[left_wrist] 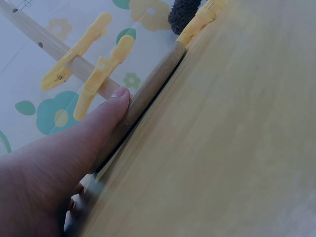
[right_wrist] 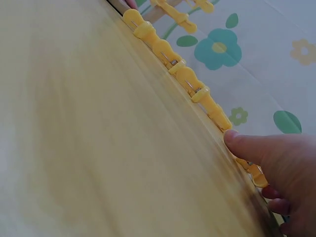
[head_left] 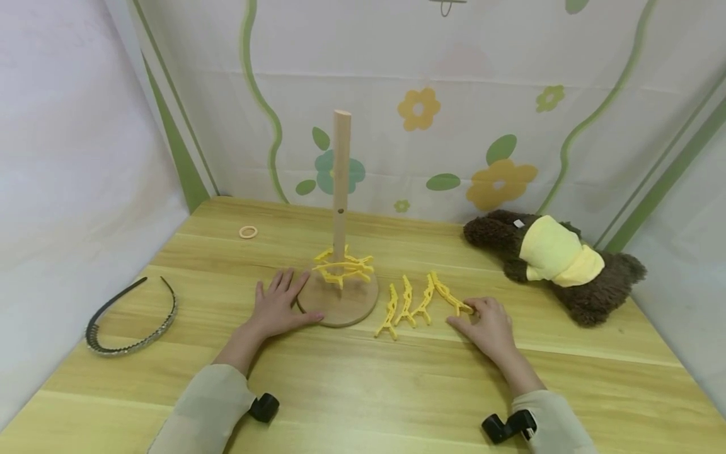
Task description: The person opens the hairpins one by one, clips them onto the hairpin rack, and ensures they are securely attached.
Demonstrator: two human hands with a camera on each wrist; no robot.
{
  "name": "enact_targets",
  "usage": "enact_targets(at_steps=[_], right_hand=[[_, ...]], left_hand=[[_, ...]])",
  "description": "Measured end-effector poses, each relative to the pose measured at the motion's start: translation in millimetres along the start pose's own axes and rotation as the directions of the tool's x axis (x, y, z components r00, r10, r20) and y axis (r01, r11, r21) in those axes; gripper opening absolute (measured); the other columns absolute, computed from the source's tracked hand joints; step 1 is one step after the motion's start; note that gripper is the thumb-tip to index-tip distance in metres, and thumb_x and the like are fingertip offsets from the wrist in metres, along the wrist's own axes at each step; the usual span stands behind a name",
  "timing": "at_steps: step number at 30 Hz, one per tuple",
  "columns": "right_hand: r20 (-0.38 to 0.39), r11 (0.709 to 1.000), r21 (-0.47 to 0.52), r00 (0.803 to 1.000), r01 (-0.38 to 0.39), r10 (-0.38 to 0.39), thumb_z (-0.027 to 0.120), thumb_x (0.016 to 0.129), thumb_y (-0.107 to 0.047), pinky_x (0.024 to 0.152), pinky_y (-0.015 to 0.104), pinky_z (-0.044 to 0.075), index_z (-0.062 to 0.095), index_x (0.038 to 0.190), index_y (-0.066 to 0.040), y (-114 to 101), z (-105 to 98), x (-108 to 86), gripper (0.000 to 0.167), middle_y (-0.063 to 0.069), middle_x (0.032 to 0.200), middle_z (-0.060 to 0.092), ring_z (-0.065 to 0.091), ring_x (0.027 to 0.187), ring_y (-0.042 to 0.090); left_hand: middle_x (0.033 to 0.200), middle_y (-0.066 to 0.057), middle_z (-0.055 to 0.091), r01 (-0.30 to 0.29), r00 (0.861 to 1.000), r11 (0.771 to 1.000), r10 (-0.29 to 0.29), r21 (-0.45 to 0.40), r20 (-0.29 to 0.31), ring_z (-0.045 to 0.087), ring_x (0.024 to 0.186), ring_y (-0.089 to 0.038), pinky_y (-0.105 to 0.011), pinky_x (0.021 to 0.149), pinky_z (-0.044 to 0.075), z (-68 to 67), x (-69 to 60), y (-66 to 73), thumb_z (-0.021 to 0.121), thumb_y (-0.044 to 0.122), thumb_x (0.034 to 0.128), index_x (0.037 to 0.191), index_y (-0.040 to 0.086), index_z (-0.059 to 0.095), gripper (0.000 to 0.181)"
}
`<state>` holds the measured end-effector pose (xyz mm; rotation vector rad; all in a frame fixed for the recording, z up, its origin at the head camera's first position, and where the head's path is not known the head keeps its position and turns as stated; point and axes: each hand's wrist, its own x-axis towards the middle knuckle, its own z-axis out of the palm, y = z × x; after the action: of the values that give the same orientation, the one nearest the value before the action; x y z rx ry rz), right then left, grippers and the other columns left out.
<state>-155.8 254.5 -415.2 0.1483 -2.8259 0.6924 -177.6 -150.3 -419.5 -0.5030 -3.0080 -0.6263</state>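
A wooden post (head_left: 341, 183) rises from a round wooden base (head_left: 334, 309). Several yellow alligator hair clips (head_left: 343, 270) surround the post low down. My left hand (head_left: 278, 309) lies spread at the base's left edge, its thumb (left_wrist: 116, 101) resting on the rim and the other fingers straight. To the right of the base, a row of yellow hair clips (head_left: 407, 302) lies on the table. At the row's right end, my right hand (head_left: 489, 328) pinches the handle end of a slanted yellow hair clip (head_left: 448, 295) between thumb and fingers; the fingertips are partly hidden.
A dark plush toy (head_left: 601, 277) in a yellow shirt lies at the back right. On the left is a black headband (head_left: 133, 345) with a sparkling edge. A small ring (head_left: 248, 232) lies at the back left of the wooden table (head_left: 363, 391). Patterned cloth stands behind.
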Motion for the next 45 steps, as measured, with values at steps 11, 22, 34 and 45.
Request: enact_targets(at_steps=[11, 22, 34, 45], right_hand=[[-0.031, 0.988, 0.153, 0.999, -0.008, 0.013, 0.061, 0.081, -0.018, 0.073, 0.046, 0.038, 0.053, 0.105, 0.012, 6.4, -2.9, 6.0, 0.039, 0.025, 0.097, 0.051, 0.048, 0.087, 0.036], [0.119, 0.97, 0.212, 0.983, 0.115, -0.143, 0.047, 0.089, -0.005, 0.069, 0.042, 0.042, 0.042, 0.119, 0.009, 6.0, -33.8, 18.1, 0.033, 0.021, 0.1, 0.051, 0.05, 0.088, 0.032], [0.005, 0.949, 0.15, 0.96, 0.277, -0.281, 0.056, 0.084, -0.008, 0.059, 0.036, 0.04, 0.058, 0.104, 0.003, -15.6, -35.0, 37.3, 0.023, 0.008, 0.084, 0.057, 0.05, 0.07, 0.019], [0.014, 0.908, 0.263, 0.939, 0.327, -0.342, 0.056, 0.085, -0.012, 0.061, 0.036, 0.042, 0.06, 0.105, 0.001, -80.6, -32.9, 68.5, 0.025, 0.01, 0.087, 0.059, 0.052, 0.074, 0.02]], left_hand=[[0.14, -0.02, 0.012, 0.001, 1.0, 1.0, -0.001, 0.004, 0.003, 0.004, 0.126, -0.037, -0.061, 0.089, -0.004, -0.8, 0.3, 0.7, 0.042, 0.075, 0.0658, 0.139, 0.017, 0.018, 0.097], [0.14, -0.02, 0.011, 0.009, 1.0, 1.0, -0.009, -0.009, 0.0, 0.003, 0.126, -0.037, -0.061, 0.089, -0.005, 0.0, 0.6, 0.0, 0.042, 0.075, 0.0657, 0.139, 0.017, 0.02, 0.096], [0.14, -0.02, 0.011, 0.004, 1.0, 1.0, -0.004, -0.014, -0.001, 0.003, 0.126, -0.037, -0.062, 0.088, -0.005, 0.4, 0.2, 0.4, 0.042, 0.075, 0.0653, 0.139, 0.016, 0.021, 0.097], [0.14, -0.02, 0.011, 0.01, 1.0, 1.0, -0.01, -0.018, -0.003, 0.003, 0.126, -0.037, -0.061, 0.089, -0.006, 0.6, 0.4, 0.9, 0.044, 0.074, 0.0653, 0.139, 0.017, 0.021, 0.096]])
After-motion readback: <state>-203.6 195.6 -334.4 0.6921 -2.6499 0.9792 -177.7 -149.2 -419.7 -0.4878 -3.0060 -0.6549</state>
